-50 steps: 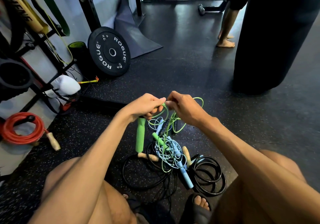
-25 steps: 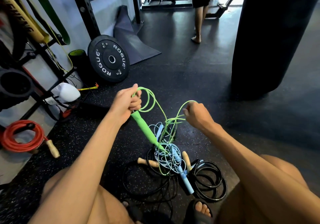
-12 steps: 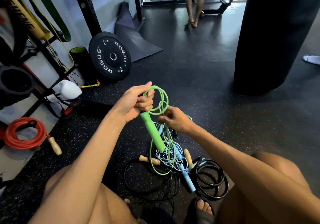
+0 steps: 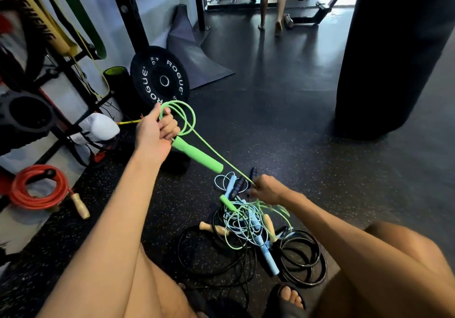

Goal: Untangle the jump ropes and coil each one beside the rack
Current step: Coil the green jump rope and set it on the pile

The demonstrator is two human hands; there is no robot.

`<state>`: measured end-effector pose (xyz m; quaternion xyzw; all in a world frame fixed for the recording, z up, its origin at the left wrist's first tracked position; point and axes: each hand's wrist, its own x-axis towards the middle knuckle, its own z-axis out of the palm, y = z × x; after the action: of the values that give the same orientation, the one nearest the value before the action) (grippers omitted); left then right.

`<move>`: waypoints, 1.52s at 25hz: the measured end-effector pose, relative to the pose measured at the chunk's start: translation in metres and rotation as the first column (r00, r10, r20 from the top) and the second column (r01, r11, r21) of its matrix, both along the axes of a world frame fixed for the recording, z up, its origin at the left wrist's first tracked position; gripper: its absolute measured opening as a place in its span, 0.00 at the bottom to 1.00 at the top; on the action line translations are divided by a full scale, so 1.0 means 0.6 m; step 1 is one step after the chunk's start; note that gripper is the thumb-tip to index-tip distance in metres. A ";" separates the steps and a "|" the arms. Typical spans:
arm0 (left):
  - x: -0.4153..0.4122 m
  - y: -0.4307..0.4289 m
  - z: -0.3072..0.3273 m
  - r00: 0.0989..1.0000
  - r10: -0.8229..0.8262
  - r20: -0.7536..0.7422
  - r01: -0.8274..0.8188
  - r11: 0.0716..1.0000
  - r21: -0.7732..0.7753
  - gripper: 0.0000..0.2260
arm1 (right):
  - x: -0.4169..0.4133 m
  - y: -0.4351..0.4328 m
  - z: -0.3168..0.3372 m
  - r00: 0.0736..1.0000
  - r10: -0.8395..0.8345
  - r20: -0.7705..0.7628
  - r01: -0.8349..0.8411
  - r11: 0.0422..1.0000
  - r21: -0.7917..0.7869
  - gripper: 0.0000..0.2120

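My left hand is raised to the left, closed around a green handle and several loops of the green jump rope. The green cord runs taut down to my right hand, which pinches it just above the tangle on the floor. In that tangle lie the second green handle, a light blue rope with a blue handle, black ropes and wooden handles. A red rope sits coiled beside the rack at left.
A black Rogue weight plate leans by the rack, with a white boxing glove near it. A black punching bag hangs at right. A person's legs are far back. My knees and sandalled foot frame the tangle.
My left hand has moved up and left with the green loops. My right hand has slid down the cord toward the tangle, drawing the green rope taut between them.
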<state>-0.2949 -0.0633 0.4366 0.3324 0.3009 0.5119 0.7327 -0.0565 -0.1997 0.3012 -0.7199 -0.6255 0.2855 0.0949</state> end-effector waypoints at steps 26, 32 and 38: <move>0.058 -0.027 -0.048 0.740 0.303 -0.600 0.045 0.868 0.494 0.14 | -0.046 0.009 0.082 0.952 0.149 -0.266 0.002 0.870 0.494 0.10; 0.080 -0.065 -0.053 0.569 -0.004 -0.823 0.421 0.861 0.287 0.17 | -0.032 0.012 0.118 0.937 0.144 -0.318 0.098 0.766 0.635 0.11; 0.090 -0.094 -0.046 0.563 -0.331 -0.757 0.616 0.779 0.118 0.21 | -0.001 0.024 0.130 0.962 0.030 -0.273 0.164 0.736 0.657 0.10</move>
<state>-0.2407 -0.1195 0.4090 0.7013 0.3497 0.1721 0.5969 -0.0571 -0.1852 0.3794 -0.6140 -0.6411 0.1297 0.4419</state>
